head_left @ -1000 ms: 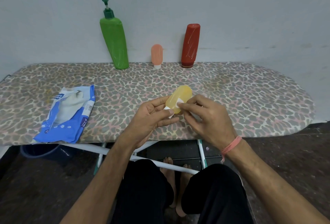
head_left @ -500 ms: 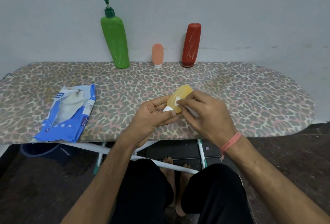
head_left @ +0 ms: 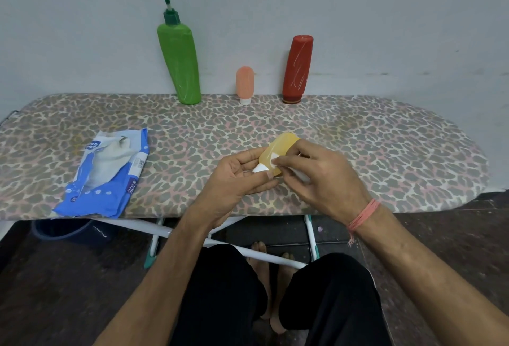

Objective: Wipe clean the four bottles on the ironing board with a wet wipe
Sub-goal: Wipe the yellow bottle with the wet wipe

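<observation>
Blue wipes pack (head_left: 103, 177), white print reading roughly "mee mee", barcode, numbers illegible

Tilted yellow bottle (head_left: 278, 147), wipe-covered (head_left: 274, 159)

Right hand (head_left: 316, 177) hides most of the wipe (head_left: 275, 159)

Ironing board (head_left: 385, 152): pump bottle (head_left: 179, 64), small tube (head_left: 244, 84) and tall bottle (head_left: 297, 67) stand far, left to right; wipes pack (head_left: 107, 175) lies near-left; hand-held bottle (head_left: 278, 147) near centre.
</observation>
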